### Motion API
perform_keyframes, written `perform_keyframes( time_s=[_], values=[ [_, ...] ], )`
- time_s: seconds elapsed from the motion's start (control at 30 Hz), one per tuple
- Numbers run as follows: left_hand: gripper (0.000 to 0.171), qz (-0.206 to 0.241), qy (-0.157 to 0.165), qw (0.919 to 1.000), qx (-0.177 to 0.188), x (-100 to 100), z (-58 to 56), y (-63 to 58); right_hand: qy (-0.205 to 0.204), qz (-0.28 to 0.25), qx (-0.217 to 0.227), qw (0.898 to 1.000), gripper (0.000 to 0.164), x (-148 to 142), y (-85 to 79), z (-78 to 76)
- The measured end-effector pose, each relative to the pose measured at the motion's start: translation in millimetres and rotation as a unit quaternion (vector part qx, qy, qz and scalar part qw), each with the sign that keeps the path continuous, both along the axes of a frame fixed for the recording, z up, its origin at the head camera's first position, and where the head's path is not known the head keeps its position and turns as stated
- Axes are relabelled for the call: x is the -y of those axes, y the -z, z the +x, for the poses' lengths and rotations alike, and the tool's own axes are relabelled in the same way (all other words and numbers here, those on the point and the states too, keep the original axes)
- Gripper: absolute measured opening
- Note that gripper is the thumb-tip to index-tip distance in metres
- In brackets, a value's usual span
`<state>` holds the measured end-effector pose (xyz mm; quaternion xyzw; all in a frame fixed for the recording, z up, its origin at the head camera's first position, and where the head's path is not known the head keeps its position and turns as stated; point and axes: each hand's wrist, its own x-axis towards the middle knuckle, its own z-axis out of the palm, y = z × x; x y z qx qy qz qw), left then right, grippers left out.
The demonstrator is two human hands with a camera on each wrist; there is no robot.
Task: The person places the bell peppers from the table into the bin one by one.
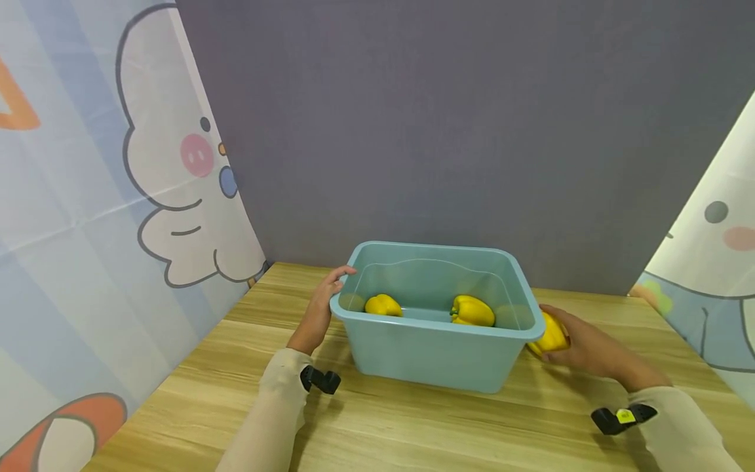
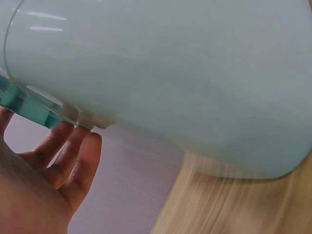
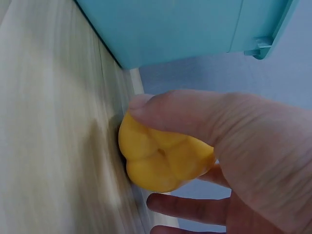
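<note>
My left hand [image 1: 318,308] holds the left rim of a light blue plastic bin [image 1: 425,351]; one finger reaches over the edge. In the left wrist view, several fingers [image 2: 83,161] touch its outer wall just under the rim. Beside the bin's right end, my right hand [image 1: 590,347] grips a yellow bell pepper [image 1: 550,335], its thumb across the near side. The right wrist view shows that bell pepper [image 3: 165,156] low at the tabletop, its lobed end toward the camera. Inside the bin lie two more yellow bell peppers, one at left [image 1: 383,305] and one at right [image 1: 473,311].
The bin stands on a wood-grain table [image 1: 377,432]. A grey panel [image 1: 460,131] rises behind the table. Cloths printed with cartoon figures hang at the left [image 1: 77,262] and right [image 1: 719,282].
</note>
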<state>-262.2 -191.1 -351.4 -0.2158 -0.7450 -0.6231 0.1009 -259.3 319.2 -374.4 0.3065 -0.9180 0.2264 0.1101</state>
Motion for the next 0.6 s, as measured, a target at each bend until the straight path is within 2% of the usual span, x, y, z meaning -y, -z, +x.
perform_keyframes(
  time_s=[0.33,0.6],
  values=[
    [0.052,0.003,-0.003,1.0000,0.007,1.0,0.6,-0.5,0.041,0.014,0.044,0.998,0.088,-0.9,-0.2,0.1],
    [0.051,0.005,-0.003,1.0000,0.007,-0.1,-0.1,-1.2,0.038,0.017,0.021,0.999,0.088,-1.2,1.6,-1.3]
  ],
)
